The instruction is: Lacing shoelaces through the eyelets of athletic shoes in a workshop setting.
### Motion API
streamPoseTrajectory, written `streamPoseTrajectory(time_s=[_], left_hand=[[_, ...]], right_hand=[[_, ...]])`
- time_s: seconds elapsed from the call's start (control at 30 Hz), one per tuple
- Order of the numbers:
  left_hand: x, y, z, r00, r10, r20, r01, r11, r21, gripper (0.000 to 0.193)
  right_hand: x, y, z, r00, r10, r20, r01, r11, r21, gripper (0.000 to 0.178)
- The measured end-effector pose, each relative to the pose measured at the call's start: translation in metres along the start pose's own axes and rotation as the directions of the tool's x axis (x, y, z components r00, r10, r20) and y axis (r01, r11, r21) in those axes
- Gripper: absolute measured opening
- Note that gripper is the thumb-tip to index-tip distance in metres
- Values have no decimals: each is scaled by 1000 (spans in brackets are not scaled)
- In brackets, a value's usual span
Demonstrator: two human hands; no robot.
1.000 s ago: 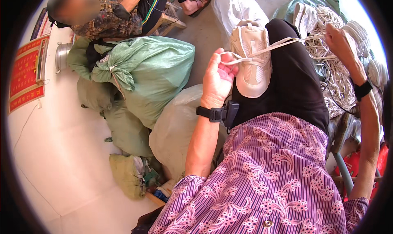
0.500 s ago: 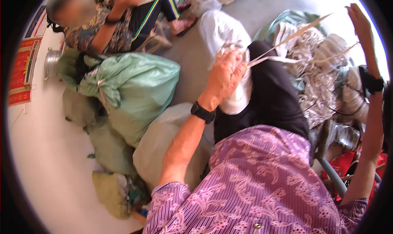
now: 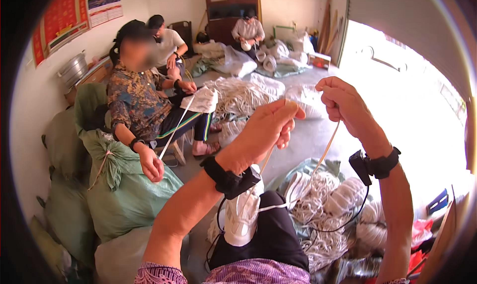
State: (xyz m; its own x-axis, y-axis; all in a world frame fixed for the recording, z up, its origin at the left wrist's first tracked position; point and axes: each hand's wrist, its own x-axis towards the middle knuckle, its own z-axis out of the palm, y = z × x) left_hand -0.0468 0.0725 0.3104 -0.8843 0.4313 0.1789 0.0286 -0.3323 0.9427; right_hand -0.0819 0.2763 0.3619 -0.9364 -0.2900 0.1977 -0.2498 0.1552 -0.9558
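A white sneaker [image 3: 242, 217] rests on my dark-trousered thigh, its toe toward me. From it a thin pale shoelace [image 3: 325, 152] runs up to my right hand [image 3: 350, 107], whose fingers are closed on it. My left hand [image 3: 266, 130], raised in front of the sneaker and also closed, pinches another length of lace that hangs down beneath it. Both hands are held apart at about chest height. The far end of the sneaker is partly hidden behind my left wrist and the black device strapped there.
Bundles of white laces [image 3: 320, 219] lie on a green sheet at my right. Stuffed green sacks [image 3: 124, 204] stand at my left. A co-worker [image 3: 144, 100] sits beyond them pulling a white strip; two more people sit farther back. An open shutter door [image 3: 407, 16] is at right.
The view has tilted up toward the room. My left hand has left the sneaker and risen with lace in it; my right hand has come in from the far right.
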Motion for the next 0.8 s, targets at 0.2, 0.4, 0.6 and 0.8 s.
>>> streamPoseTrajectory(time_s=[0.2, 0.4, 0.6, 0.8], left_hand=[[8, 111, -1, 962, 262, -72, -255, 963, 90, 28], [2, 184, 17, 892, 452, -6, -444, 879, 173, 25], [-10, 230, 40, 829, 559, 11, -542, 800, 258, 26], [-20, 242, 43, 776, 630, -28, -584, 735, 345, 33]], right_hand=[[15, -98, 9, 950, -274, 151, 286, 956, -70, 11], [30, -180, 10, 810, -579, 88, 585, 788, -193, 16], [25, -245, 29, 658, -744, 119, 752, 640, -158, 19], [15, -270, 55, 641, -753, 149, 768, 630, -114, 22]])
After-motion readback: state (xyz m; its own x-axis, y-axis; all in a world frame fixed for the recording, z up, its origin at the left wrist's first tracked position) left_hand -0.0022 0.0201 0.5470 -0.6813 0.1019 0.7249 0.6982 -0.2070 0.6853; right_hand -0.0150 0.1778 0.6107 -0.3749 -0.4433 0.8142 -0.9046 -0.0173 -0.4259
